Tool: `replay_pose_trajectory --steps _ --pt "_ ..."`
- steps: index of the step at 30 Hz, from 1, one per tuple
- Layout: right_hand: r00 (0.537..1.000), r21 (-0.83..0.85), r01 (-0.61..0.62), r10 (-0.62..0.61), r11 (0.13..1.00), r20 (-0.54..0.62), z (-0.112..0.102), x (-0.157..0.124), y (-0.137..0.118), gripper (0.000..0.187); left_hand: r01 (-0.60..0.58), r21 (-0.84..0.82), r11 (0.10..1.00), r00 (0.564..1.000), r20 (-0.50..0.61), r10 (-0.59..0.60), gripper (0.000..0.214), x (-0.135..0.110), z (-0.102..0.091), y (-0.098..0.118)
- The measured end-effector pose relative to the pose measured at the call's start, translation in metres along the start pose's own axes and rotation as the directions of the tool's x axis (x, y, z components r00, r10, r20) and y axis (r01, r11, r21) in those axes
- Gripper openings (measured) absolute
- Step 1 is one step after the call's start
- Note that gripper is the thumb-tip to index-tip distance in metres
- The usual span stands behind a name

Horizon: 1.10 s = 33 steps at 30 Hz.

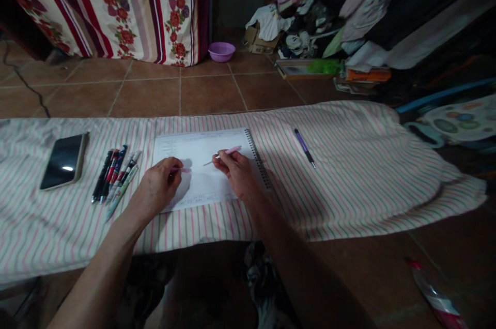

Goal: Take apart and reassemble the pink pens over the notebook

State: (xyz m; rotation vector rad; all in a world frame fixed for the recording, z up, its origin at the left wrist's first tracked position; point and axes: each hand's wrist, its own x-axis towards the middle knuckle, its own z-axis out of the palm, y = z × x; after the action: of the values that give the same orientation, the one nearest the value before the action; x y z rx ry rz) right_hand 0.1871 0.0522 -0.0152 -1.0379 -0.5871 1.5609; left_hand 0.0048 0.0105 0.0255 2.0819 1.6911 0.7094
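Observation:
My right hand [236,169] is closed around a pink pen [234,150]. A thin, light rod, apparently its refill, sticks out of the pen toward the left. My left hand [158,184] pinches a small pinkish piece [185,169] that looks like a pen's front barrel; its other end is hidden by the fingers. The two pieces are apart, with a gap between them. Both hands are over an open spiral notebook [209,187], whose wire binding runs along its right side. Small writing shows near the page's edges.
Several pens [116,171] lie side by side left of the notebook, with a dark-screened phone [64,161] beyond them. A purple pen [305,148] lies to the right on the striped cloth [356,163]. A purple basin [221,52] and a bottle [437,298] are on the floor.

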Motion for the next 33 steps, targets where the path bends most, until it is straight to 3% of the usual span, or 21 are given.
replay_pose_trajectory --steps 6,11,21,33 --pt "1.0 0.011 -0.023 0.023 1.0 0.003 0.001 0.002 0.001 0.017 -0.019 -0.037 0.999 1.0 -0.011 0.019 0.012 0.0 -0.003 0.002" --pt "1.0 0.001 -0.025 0.025 1.0 0.002 0.001 0.002 0.002 0.017 -0.043 0.045 0.998 0.998 -0.048 0.046 0.014 -0.002 -0.007 -0.001" --pt "1.0 -0.008 -0.006 0.006 1.0 0.013 0.0 0.003 0.005 0.019 -0.088 0.127 0.988 0.996 -0.011 0.09 0.015 -0.007 -0.007 -0.01" --pt "1.0 -0.019 -0.016 0.016 1.0 0.0 0.002 0.001 0.002 0.015 0.04 0.088 0.995 0.999 -0.038 -0.037 0.013 -0.008 -0.013 -0.019"
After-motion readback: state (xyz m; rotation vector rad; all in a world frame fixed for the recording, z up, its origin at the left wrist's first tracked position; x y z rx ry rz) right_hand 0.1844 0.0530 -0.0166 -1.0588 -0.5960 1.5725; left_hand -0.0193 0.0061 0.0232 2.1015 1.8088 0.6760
